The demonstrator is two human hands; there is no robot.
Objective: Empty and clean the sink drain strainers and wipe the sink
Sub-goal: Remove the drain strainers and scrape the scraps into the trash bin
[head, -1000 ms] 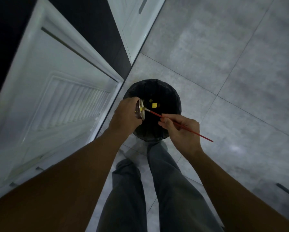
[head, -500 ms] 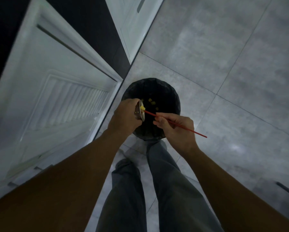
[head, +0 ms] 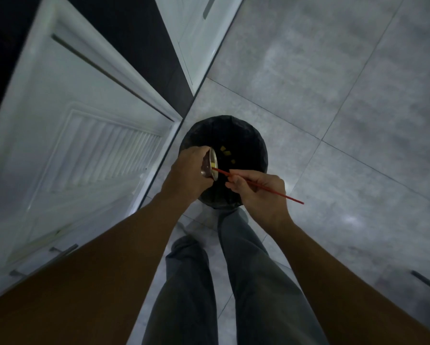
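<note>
Strainer [head: 212, 164] hangs tipped on edge above the left side of the bin [head: 258, 145], its open face turned toward the bin's middle. Left hand [head: 187, 170] grips it, fingers curled round its back. Right hand [head: 258, 192], over the bin's near right rim, pinches a thin red stick [head: 290, 197] between thumb and curled fingers; the stick's tip touches a yellow scrap [head: 213, 165] inside the strainer, and its far end points away to the right of the bin. More yellow bits [head: 226, 153] lie inside the bin. A white louvred door [head: 104, 150] stands open left of the bin, and grey floor tiles [head: 346, 120] spread to its right
</note>
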